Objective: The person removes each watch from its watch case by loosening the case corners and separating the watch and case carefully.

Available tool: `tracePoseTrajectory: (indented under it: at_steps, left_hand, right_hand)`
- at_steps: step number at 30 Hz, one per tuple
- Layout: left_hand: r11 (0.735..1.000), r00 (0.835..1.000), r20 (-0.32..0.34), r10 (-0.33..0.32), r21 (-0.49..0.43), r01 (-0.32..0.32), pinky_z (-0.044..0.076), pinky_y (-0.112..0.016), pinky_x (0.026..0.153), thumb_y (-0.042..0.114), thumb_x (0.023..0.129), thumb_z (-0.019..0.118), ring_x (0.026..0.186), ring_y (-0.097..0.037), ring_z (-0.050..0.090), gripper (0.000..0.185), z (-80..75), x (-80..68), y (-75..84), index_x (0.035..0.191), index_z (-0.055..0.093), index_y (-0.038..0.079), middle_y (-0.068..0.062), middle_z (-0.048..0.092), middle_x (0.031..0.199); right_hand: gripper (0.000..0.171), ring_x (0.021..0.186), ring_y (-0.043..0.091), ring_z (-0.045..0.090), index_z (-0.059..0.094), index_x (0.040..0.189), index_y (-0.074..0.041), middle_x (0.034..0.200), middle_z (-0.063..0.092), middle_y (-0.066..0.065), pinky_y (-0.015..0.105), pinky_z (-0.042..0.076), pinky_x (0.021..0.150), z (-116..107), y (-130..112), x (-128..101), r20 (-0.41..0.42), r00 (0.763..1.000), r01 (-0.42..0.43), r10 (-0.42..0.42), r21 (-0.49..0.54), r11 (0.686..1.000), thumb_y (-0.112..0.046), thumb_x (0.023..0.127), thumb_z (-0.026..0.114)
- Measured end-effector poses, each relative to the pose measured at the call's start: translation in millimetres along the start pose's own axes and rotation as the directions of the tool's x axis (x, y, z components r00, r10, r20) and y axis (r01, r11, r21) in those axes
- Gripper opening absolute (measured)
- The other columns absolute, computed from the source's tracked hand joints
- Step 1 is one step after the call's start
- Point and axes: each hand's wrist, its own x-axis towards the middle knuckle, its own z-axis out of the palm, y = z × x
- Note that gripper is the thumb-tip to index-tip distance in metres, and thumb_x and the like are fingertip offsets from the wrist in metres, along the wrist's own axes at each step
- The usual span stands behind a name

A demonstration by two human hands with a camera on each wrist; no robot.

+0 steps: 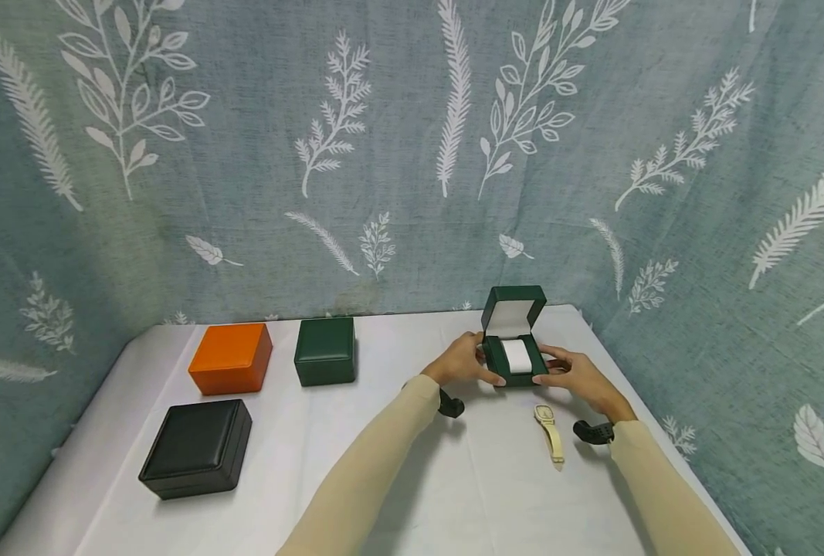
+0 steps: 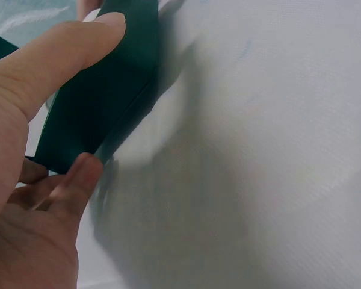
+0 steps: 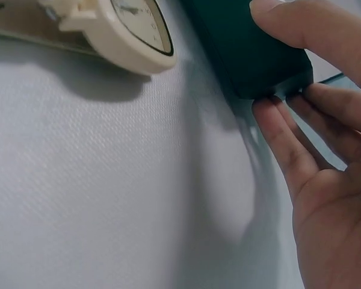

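A small dark green box (image 1: 516, 351) stands with its lid up at the far right of the white table (image 1: 412, 479), a white cushion (image 1: 517, 356) inside. My left hand (image 1: 463, 360) grips its left side, thumb on the front edge. My right hand (image 1: 573, 374) grips its right side. In the left wrist view the thumb and fingers (image 2: 78, 180) clasp the green box (image 2: 102, 96). The right wrist view has my fingers (image 3: 289, 144) curled under the box (image 3: 253, 48). A cream wristwatch (image 1: 549, 431) lies flat just in front, its face (image 3: 138, 24) close by.
Three closed boxes sit on the left half: an orange box (image 1: 232, 357), a dark green box (image 1: 324, 350) and a black box (image 1: 198, 448). A leaf-print curtain (image 1: 384, 154) hangs behind and to both sides. The table's right edge runs close by the right arm.
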Motion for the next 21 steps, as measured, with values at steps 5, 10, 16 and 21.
tracePoseTrajectory:
  at_steps: [5, 10, 16, 21]
  left_hand:
    - [1.000, 1.000, 0.003, 0.018, -0.008, -0.018, 0.053, -0.029, 0.092, 0.029, 0.073, 0.096, 0.109, -0.020, 0.063, 0.104, 0.4, 5.1, -1.1, 0.154, 0.040, -0.004, -0.013, 0.059, 0.131]
    - [0.998, 0.999, 0.008, 0.050, -0.039, -0.049, 0.052, -0.029, 0.086, 0.026, 0.074, 0.096, 0.104, -0.023, 0.062, 0.085, -1.5, 8.3, -3.3, 0.143, 0.055, 0.001, -0.010, 0.062, 0.119]
    - [0.998, 0.999, 0.017, 0.051, -0.049, -0.050, 0.048, -0.027, 0.078, 0.024, 0.074, 0.095, 0.092, -0.019, 0.057, 0.074, -0.6, 10.5, -4.7, 0.134, 0.059, 0.001, -0.013, 0.064, 0.110]
    - [0.996, 0.999, 0.020, 0.026, -0.083, -0.025, 0.048, -0.029, 0.082, 0.020, 0.076, 0.094, 0.091, -0.017, 0.056, 0.067, 1.9, 11.2, -4.8, 0.132, 0.060, 0.003, -0.012, 0.065, 0.109]
  right_hand:
    - [0.083, 0.125, 0.038, 0.053, 0.044, 0.157, -0.010, 0.138, 0.056, 0.023, 0.047, 0.049, 0.098, -0.1, 1.8, 4.3, 0.002, 1.000, -0.017, 0.017, 0.005, 1.000, -0.033, 0.087, 0.084]
    - [0.083, 0.127, 0.039, 0.052, 0.044, 0.157, -0.009, 0.139, 0.055, 0.024, 0.048, 0.048, 0.099, -0.2, 1.8, 7.8, 0.003, 1.000, -0.019, 0.019, 0.002, 1.000, -0.034, 0.088, 0.084]
    - [0.084, 0.128, 0.040, 0.052, 0.043, 0.157, -0.009, 0.140, 0.055, 0.025, 0.051, 0.048, 0.101, -0.3, 4.1, 10.5, 0.009, 1.000, -0.022, 0.023, -0.010, 1.000, -0.035, 0.088, 0.084]
    - [0.084, 0.129, 0.040, 0.052, 0.041, 0.158, -0.008, 0.140, 0.054, 0.026, 0.052, 0.048, 0.102, -1.6, 3.4, 10.1, 0.022, 0.999, -0.027, 0.027, -0.009, 1.000, -0.034, 0.090, 0.082]
